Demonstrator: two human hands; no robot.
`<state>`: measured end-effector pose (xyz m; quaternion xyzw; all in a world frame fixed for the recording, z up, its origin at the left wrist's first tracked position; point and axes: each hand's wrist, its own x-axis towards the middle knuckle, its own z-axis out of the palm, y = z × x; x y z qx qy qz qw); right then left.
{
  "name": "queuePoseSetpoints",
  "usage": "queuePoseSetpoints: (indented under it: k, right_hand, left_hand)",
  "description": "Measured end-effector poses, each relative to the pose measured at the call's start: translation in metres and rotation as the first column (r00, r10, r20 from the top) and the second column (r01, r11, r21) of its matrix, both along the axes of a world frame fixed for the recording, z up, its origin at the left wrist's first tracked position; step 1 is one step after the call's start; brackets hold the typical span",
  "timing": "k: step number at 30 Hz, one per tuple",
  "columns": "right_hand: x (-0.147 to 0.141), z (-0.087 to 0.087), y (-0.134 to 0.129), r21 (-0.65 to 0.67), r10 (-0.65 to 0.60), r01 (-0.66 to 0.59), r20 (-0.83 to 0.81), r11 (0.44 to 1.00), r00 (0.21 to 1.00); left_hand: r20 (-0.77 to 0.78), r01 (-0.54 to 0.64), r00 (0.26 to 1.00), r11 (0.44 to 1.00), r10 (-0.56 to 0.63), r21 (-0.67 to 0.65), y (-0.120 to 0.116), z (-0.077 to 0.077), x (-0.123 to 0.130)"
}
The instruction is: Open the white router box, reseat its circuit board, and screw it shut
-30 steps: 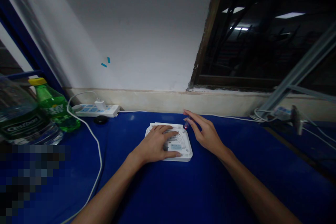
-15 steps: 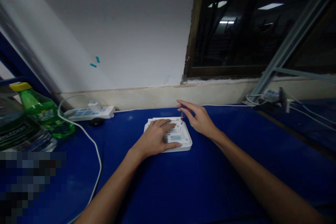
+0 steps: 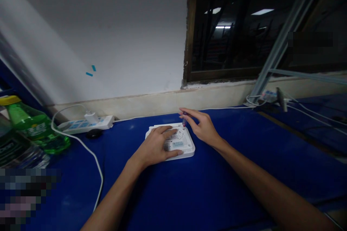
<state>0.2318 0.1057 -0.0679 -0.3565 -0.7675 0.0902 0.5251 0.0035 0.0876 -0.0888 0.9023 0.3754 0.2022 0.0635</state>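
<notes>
A white router [image 3: 187, 147] lies on the blue table, its vented underside with a label facing up. My left hand [image 3: 156, 142] rests flat across its left part, fingers and thumb spread over the surface. At the router's far right corner, a small screwdriver [image 3: 184, 120] with a reddish, see-through handle stands nearly upright, its lower end at a hole there. My right hand [image 3: 202, 125] pinches the top of this handle between thumb and fingers. The screwdriver's tip is too small to make out.
Green bottle [image 3: 35, 126] and a clear bottle [image 3: 16, 148] stand at the left. Behind them are a power strip [image 3: 108, 122] with a white charger [image 3: 91, 117], a black mouse-like object [image 3: 93, 134] and a loose white cable [image 3: 90, 151]. A metal frame [image 3: 271, 57] rises at the right.
The camera view has turned slightly, shifting the scene left. My left hand stays on the router; the fingers of my right hand have shifted a little around the screwdriver handle.
</notes>
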Motion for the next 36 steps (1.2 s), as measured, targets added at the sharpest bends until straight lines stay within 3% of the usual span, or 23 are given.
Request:
queuePoseSetpoints:
  k: [6, 14, 17, 22, 31, 36]
  right_hand:
    - [0.003, -0.001, 0.000, 0.053, -0.126, 0.127, -0.023, 0.990, 0.992]
    - [0.006, -0.007, 0.007, -0.087, 0.007, -0.008, -0.017, 0.996, 1.000]
    - [0.004, -0.007, 0.017, -0.086, -0.026, 0.022, -0.041, 0.996, 0.999]
    - [-0.003, 0.001, 0.026, -0.056, -0.103, 0.107, 0.071, 0.993, 0.992]
    - [-0.009, -0.007, 0.007, -0.125, 0.088, -0.088, -0.008, 0.988, 0.996]
    - [-0.007, -0.008, 0.010, -0.044, -0.042, 0.040, -0.029, 0.998, 0.999]
  left_hand:
    - [-0.032, 0.014, 0.999, 1.000, -0.014, -0.001, -0.005, 0.006, 0.002]
    - [-0.069, 0.003, 0.998, 1.000, -0.002, 0.010, -0.006, 0.002, 0.003]
    - [-0.075, 0.001, 0.997, 1.000, 0.001, 0.018, -0.005, 0.001, 0.003]
    - [-0.071, 0.006, 0.997, 1.000, -0.005, 0.021, -0.005, 0.003, 0.003]
    - [-0.070, 0.011, 0.998, 1.000, -0.010, 0.023, -0.004, 0.001, 0.004]
    - [-0.074, 0.010, 0.997, 1.000, -0.009, 0.011, -0.005, 0.003, 0.004]
